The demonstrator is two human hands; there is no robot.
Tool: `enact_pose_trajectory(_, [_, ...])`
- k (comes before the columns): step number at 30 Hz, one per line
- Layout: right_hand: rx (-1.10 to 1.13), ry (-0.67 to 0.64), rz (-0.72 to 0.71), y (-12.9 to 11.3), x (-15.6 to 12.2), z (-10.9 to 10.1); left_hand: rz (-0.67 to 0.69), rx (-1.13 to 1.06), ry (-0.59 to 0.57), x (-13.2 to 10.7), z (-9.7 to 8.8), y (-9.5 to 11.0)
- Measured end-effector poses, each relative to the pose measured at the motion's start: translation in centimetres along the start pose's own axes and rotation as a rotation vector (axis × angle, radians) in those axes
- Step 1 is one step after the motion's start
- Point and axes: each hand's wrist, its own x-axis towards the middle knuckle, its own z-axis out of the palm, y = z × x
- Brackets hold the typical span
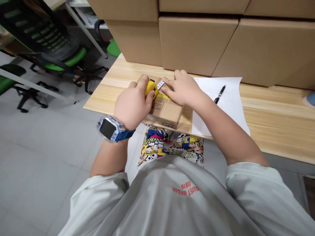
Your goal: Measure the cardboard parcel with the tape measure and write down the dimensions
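My left hand [133,105] is closed around a yellow tape measure [150,88], held over a small cardboard box [167,109] near the table's front edge. A short length of white measuring blade [160,84] with black numbers sticks out of the case toward the right. At its free end, my right hand [183,88] pinches the blade between thumb and forefinger. Yellow tape and a printed label show on the box top. The far part of the box is hidden behind my hands.
Large cardboard boxes [197,46] are stacked along the back of the wooden table [278,121]. Right of the small box lies a written paper sheet [228,108] with a black pen [220,94] on it. Office chairs [61,60] stand at the left. A blue object [311,99] sits at the right edge.
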Motion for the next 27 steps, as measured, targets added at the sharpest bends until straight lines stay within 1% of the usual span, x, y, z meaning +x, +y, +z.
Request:
enact_pose_trajectory(3, [0.04,0.034,0.023,0.7,0.4,0.8,0.004,0.042,0.023,-1.9,-0.2,-1.0])
enact_pose_trajectory(5, [0.055,0.027,0.041,0.7,0.1,0.8,0.024,0.079,0.068,-4.2,-0.3,-2.0])
enact_pose_trajectory(8, [0.068,-0.017,0.051,0.4,-0.3,0.1,0.069,0.094,0.17,-8.0,-0.1,-3.4])
enact_pose_trajectory(10, [0.075,-0.041,0.058,0.2,-0.4,-0.4,0.15,0.053,0.252,-10.2,0.3,-4.2])
enact_pose_trajectory(12, [0.068,-0.05,0.077,0.0,-0.6,-0.7,0.209,-0.029,0.312,-12.0,1.0,-4.9])
enact_pose_trajectory(15, [0.046,-0.041,0.089,-0.2,-0.8,-0.9,0.212,-0.153,0.361,-13.5,1.9,-5.5])
enact_pose_trajectory(18, [0.037,-0.029,0.085,-0.2,-1.1,-1.0,0.173,-0.161,0.397,-13.8,2.6,-5.5])
enact_pose_trajectory(21, [0.021,-0.04,0.098,-0.4,-1.2,-1.2,0.175,-0.112,0.427,-13.1,2.8,-5.0])
enact_pose_trajectory(24, [-0.001,-0.056,0.107,-0.6,-1.2,-1.3,0.203,-0.08,0.441,-11.2,2.6,-4.4])
enact_pose_trajectory(27, [0.005,-0.045,0.082,-0.5,-1.0,-1.1,0.21,-0.092,0.425,-8.7,1.8,-4.1])
